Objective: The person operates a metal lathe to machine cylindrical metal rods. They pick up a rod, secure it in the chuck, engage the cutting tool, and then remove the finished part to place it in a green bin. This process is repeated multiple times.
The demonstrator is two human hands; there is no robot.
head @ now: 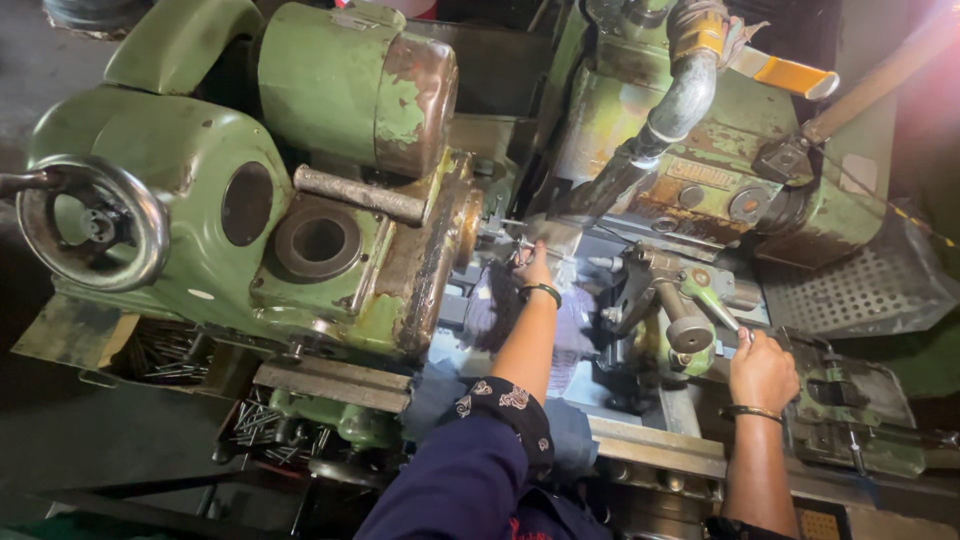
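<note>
While green machine housings crowd around, left hand reaches between them.

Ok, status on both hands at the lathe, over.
Left hand reaching in at the spindle nose, fingertips on a small workpiece, grip unclear. Right hand wrapped on a lever handle. Tool post between them.

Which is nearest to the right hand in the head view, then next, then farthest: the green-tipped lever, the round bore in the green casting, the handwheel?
From the right hand:
1. Green-tipped lever, just left of the hand.
2. Round bore, mid-left on the green casting.
3. Handwheel, far left edge.
</note>
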